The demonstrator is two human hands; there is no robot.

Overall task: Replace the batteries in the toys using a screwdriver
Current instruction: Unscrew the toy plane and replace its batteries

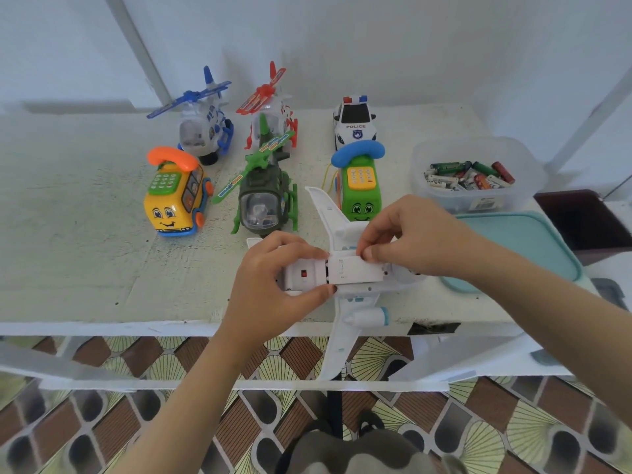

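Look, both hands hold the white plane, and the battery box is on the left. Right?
Not quite: the head view shows the battery box on the right. The left hand and right hand do hold the white plane.

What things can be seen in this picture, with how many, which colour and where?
toy airplane: one, white, upside down at the table's front edge
blue helicopter: one, blue and white, back left
red helicopter: one, red and white, back middle
green helicopter: one, green, before the red one
yellow phone bus: one, orange handset, left
green phone bus: one, blue handset, behind the airplane
police car: one, white and black, back right
batteries: many, mixed, in the container
container: one, clear, right
lid: one, teal, before the container
table: one, white
left hand: grips the airplane's body
right hand: fingers curled on its underside
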